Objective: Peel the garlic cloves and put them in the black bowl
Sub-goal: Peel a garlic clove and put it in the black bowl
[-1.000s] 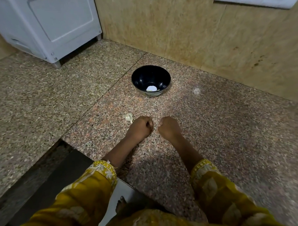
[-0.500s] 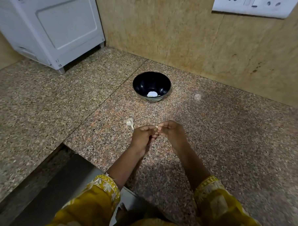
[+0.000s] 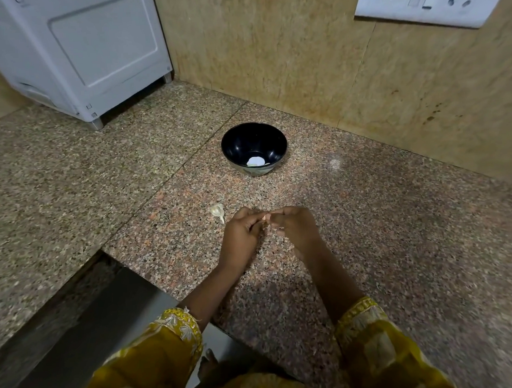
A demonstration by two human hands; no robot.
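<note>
My two hands meet low over the speckled pink-grey granite counter. My left hand and my right hand both have their fingers curled inward, tips almost touching. Between them they pinch one small pale garlic clove. Only a sliver of it shows, so I cannot tell how much skin is on it. Both hands grip that same clove.

Just beside my left hand, but not touching it, one loose whitish garlic piece with a papery tail lies on the counter. I cannot tell whether it is a whole clove or only skin.

Farther from me, near the wall, one round black bowl stands upright on the counter. One white peeled clove lies in its bottom.

One white appliance on short feet stands in the back left corner. One white socket-and-switch plate is fixed to the tan stone wall. My two yellow embroidered sleeves, the left sleeve and the right sleeve, end at the forearms.
</note>
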